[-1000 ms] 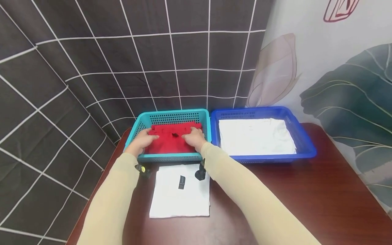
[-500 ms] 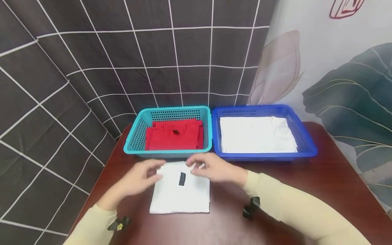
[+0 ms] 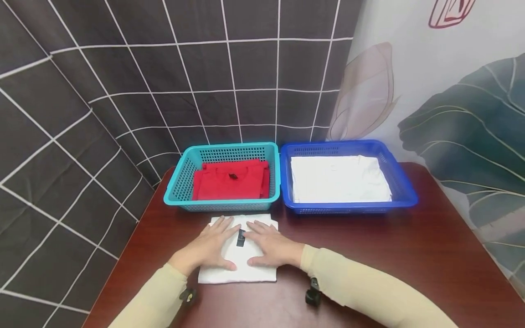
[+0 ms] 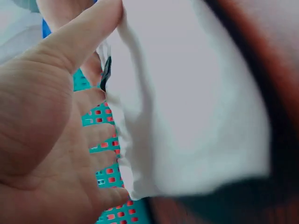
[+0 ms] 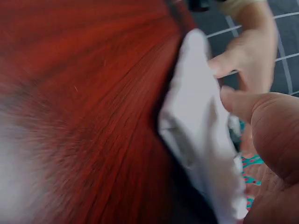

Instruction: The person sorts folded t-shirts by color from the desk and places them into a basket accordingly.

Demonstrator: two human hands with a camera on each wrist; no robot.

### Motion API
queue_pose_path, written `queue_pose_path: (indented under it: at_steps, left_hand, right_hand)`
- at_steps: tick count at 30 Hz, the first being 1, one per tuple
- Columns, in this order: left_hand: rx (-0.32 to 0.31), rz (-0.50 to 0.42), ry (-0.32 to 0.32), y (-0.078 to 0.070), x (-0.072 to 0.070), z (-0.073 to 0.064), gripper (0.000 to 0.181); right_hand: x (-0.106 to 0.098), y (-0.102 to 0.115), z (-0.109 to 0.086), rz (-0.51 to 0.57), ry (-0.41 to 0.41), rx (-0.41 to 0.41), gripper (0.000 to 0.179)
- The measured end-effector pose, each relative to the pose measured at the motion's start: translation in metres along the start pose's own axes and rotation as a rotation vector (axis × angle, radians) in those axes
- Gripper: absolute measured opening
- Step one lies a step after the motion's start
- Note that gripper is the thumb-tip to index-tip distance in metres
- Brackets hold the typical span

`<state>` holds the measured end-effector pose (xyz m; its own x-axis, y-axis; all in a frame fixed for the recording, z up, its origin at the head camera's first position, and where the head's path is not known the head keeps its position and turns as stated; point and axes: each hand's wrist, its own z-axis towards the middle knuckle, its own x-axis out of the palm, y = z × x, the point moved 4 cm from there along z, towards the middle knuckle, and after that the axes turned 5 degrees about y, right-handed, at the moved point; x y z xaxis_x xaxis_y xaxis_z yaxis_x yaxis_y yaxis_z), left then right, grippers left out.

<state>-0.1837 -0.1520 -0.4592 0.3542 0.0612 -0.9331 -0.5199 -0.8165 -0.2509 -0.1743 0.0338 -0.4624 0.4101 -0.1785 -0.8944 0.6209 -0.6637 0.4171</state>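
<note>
A folded white T-shirt (image 3: 238, 275) with a black neck label (image 3: 240, 238) lies on the table in front of the baskets. My left hand (image 3: 210, 248) rests on its left part, fingers spread. On its right part rests my right hand (image 3: 271, 246), also with extended fingers, one touching beside the label. In the left wrist view, the thumb and spread fingers of that hand touch the white cloth (image 4: 201, 107). The right wrist view shows the shirt's thick folded edge (image 5: 187, 144), somewhat blurred.
Behind the shirt stands a teal basket (image 3: 223, 204) with folded red T-shirts (image 3: 234, 182). Touching or close beside it on the right is a blue basket (image 3: 402, 196) holding folded white clothing (image 3: 338, 180). A dark gridded curtain (image 3: 254, 68) hangs behind the brown table (image 3: 348, 241).
Both hands have left the red T-shirts in the teal basket, drawn back toward me and come down onto the white T-shirt. The red T-shirts stay in the basket.
</note>
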Motion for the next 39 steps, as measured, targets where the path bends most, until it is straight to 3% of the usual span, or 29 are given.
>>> queue_pose_path:
  at_steps: [6,9,15,23,27,32,35,39]
  left_hand:
    - [-0.081,-0.035,0.094,0.005,0.011,0.01,0.115]
    - [-0.106,-0.051,0.09,0.006,0.014,0.009,0.115]
    - [-0.078,-0.073,0.044,-0.001,0.012,0.009,0.111]
    - [-0.066,-0.049,0.028,-0.014,0.018,0.009,0.112]
    - [-0.059,-0.022,0.019,-0.035,0.028,0.01,0.111]
    - [-0.061,-0.064,0.012,-0.08,0.038,0.015,0.114]
    - [-0.054,-0.083,0.011,-0.107,0.043,0.023,0.114]
    - [-0.037,-0.048,0.01,-0.133,0.046,0.035,0.116]
  right_hand:
    - [0.017,-0.002,0.017,-0.117,0.062,0.061,0.094]
    - [0.019,-0.003,0.017,-0.113,0.073,0.063,0.093]
    - [0.02,-0.007,0.012,-0.088,0.056,0.074,0.094]
    - [0.02,-0.011,-0.001,-0.064,0.065,0.067,0.093]
    - [0.024,-0.017,-0.023,-0.042,0.057,0.062,0.094]
    - [0.025,-0.032,-0.069,-0.003,0.025,0.054,0.095]
    - [0.026,-0.043,-0.096,-0.001,-0.004,0.061,0.096]
    - [0.026,-0.057,-0.122,0.004,-0.057,0.074,0.097]
